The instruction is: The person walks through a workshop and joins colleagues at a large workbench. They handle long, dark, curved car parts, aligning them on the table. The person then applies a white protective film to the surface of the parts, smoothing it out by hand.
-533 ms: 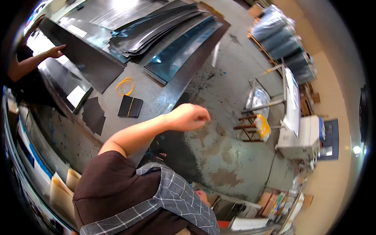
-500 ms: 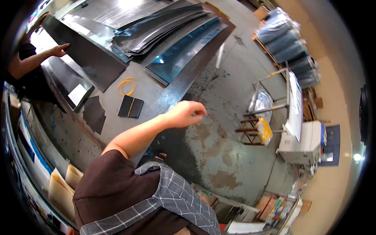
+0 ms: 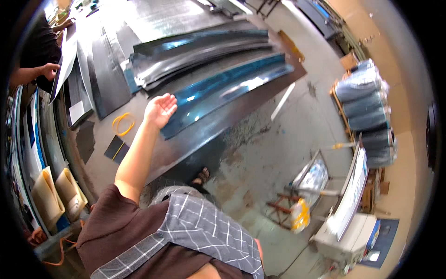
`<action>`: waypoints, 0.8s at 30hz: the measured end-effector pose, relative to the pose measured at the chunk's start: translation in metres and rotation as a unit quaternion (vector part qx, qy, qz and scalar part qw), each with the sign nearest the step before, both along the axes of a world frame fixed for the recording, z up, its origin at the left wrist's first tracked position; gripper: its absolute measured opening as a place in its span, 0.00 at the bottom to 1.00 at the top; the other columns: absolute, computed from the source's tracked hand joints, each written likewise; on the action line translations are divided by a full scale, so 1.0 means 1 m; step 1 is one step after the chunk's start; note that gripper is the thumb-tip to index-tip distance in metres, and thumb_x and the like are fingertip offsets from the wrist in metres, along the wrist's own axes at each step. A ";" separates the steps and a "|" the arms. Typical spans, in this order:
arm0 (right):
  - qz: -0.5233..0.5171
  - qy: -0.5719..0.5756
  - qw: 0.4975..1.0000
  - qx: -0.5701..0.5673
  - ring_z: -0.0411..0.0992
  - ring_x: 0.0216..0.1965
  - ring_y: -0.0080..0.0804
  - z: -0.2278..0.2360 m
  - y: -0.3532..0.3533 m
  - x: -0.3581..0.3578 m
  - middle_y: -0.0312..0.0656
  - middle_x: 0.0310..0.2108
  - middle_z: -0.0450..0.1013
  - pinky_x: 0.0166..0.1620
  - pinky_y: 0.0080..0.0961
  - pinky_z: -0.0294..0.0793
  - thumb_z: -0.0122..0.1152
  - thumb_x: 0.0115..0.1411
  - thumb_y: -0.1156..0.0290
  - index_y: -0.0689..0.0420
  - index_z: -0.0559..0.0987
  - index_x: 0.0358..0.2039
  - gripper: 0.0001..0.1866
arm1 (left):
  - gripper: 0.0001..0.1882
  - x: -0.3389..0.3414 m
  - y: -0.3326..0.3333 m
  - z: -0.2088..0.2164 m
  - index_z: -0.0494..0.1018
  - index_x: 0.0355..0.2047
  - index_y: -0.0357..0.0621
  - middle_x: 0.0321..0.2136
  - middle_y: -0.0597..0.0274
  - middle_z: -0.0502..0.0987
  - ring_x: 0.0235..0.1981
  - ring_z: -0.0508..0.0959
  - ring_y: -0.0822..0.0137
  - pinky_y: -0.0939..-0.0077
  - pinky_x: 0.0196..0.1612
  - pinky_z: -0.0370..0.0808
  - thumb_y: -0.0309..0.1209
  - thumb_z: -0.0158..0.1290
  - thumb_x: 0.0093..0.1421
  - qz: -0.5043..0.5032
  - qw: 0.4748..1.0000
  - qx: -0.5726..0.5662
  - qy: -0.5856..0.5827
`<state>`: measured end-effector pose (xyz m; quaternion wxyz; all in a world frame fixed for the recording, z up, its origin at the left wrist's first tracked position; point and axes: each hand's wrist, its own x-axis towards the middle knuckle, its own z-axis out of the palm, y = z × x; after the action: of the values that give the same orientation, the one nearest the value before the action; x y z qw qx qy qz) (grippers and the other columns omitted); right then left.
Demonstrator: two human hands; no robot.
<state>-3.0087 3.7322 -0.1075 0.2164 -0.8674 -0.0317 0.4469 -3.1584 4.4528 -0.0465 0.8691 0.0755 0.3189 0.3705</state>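
Observation:
My left hand [image 3: 160, 111] is stretched out over the table with the palm showing, its fingers apart and nothing in it. It is at the near left end of a long blue glossy sheet [image 3: 213, 95]; whether the fingertips touch the sheet I cannot tell. Behind that sheet lies a stack of long dark, shiny sheets [image 3: 200, 58], slightly curved. Beside my left forearm lie a yellow band loop [image 3: 123, 124] and a small dark bundle [image 3: 116, 149] with a yellow band around it. My right hand is out of the picture.
At the far left, a co-worker's hand [image 3: 50, 71] holds a thin sheet [image 3: 65, 65]. Cream folded sheets [image 3: 49, 195] stand in a rack on the left. Rightward are a metal frame stand [image 3: 346, 190], a reddish-brown stool [image 3: 281, 211] and wrapped rolls [image 3: 367, 100] by the wall.
My left hand has moved from over the floor to the blue sheet, and its curled fingers have opened. The view has turned. The co-worker's large dark sheet now lies on the table.

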 end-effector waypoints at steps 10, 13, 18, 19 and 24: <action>0.320 -0.252 0.862 0.302 0.74 0.32 0.29 0.122 0.519 0.342 0.42 0.29 0.76 0.38 0.26 0.73 0.58 0.54 0.69 0.61 0.78 0.36 0.11 | 0.16 0.139 0.065 -0.011 0.67 0.42 0.39 0.49 0.50 0.69 0.56 0.67 0.51 0.51 0.56 0.67 0.30 0.55 0.55 0.194 0.980 -0.044 -0.015; 0.396 -0.240 0.817 0.343 0.76 0.39 0.41 0.138 0.629 0.347 0.48 0.36 0.77 0.46 0.31 0.74 0.58 0.54 0.68 0.61 0.78 0.40 0.14 | 0.18 0.171 0.088 -0.023 0.67 0.45 0.43 0.52 0.51 0.66 0.57 0.64 0.55 0.52 0.62 0.58 0.34 0.56 0.56 0.244 0.969 -0.030 0.002; 0.565 -0.364 0.647 0.359 0.64 0.57 0.48 0.142 0.743 0.359 0.52 0.52 0.69 0.60 0.37 0.63 0.64 0.51 0.67 0.61 0.71 0.52 0.27 | 0.14 0.206 0.110 -0.025 0.71 0.41 0.45 0.39 0.61 0.75 0.47 0.72 0.62 0.59 0.61 0.59 0.35 0.56 0.56 0.337 0.940 -0.041 0.022; 0.593 -0.381 0.629 0.329 0.61 0.60 0.49 0.137 0.764 0.363 0.52 0.55 0.67 0.62 0.38 0.60 0.65 0.51 0.66 0.59 0.68 0.55 0.31 | 0.14 0.207 0.115 -0.027 0.71 0.41 0.45 0.39 0.62 0.75 0.46 0.72 0.63 0.61 0.60 0.59 0.35 0.56 0.56 0.353 0.935 -0.034 0.018; 0.696 -0.411 0.526 0.263 0.50 0.67 0.45 0.116 0.855 0.359 0.47 0.64 0.56 0.65 0.48 0.50 0.69 0.46 0.62 0.54 0.59 0.63 0.45 | 0.08 0.236 0.134 -0.038 0.74 0.26 0.39 0.25 0.60 0.72 0.27 0.74 0.66 0.66 0.34 0.77 0.30 0.61 0.51 0.461 0.860 -0.086 0.202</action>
<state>-2.6497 4.5869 0.0085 0.0180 -0.5611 -0.8273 0.0207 -2.9221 4.5866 -0.0849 0.5184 -0.0817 0.5165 0.6766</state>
